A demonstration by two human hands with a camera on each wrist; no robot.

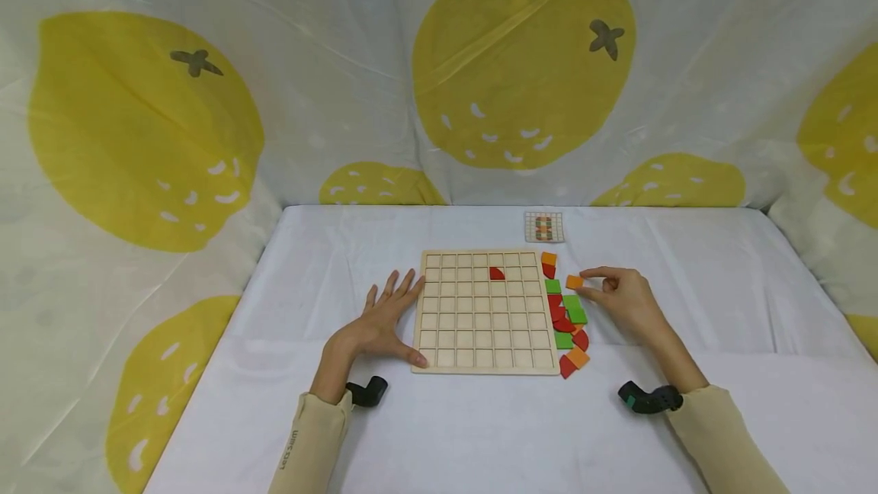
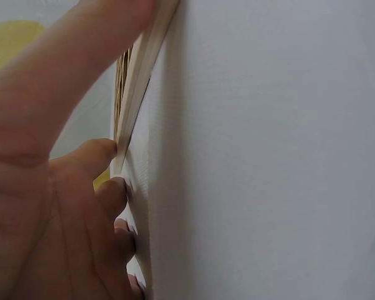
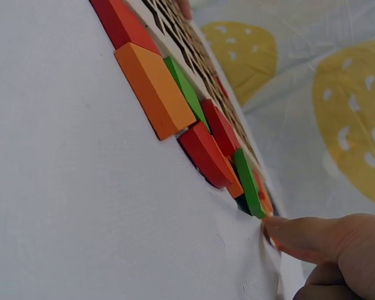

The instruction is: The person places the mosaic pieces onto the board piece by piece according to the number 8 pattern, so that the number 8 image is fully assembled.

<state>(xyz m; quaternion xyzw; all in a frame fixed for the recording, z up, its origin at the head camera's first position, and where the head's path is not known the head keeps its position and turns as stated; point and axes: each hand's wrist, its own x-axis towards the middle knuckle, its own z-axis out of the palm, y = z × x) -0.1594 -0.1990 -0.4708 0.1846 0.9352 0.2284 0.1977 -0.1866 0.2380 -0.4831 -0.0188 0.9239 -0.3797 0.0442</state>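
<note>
A square wooden grid board [image 1: 458, 321] lies on the white-covered table. One red quarter-round piece [image 1: 497, 274] sits in a cell in its upper part. My left hand [image 1: 380, 326] is spread at the board's left side, thumb at the lower left corner and fingertips along the edge. To the right of the board, my right hand [image 1: 620, 297] pinches an orange square piece [image 1: 574, 282] between thumb and index finger. Along the board's right edge lie several loose pieces: green squares [image 1: 552, 287], red quarter-rounds [image 1: 581, 339] and orange squares [image 3: 153, 87].
Behind the board lies a small pattern card [image 1: 544, 227] with a printed grid and coloured design. A lemon-print cloth [image 1: 343, 97] hangs behind and beside the table [image 1: 480, 433]. Black wrist-worn devices [image 1: 648, 399] sit at both wrists.
</note>
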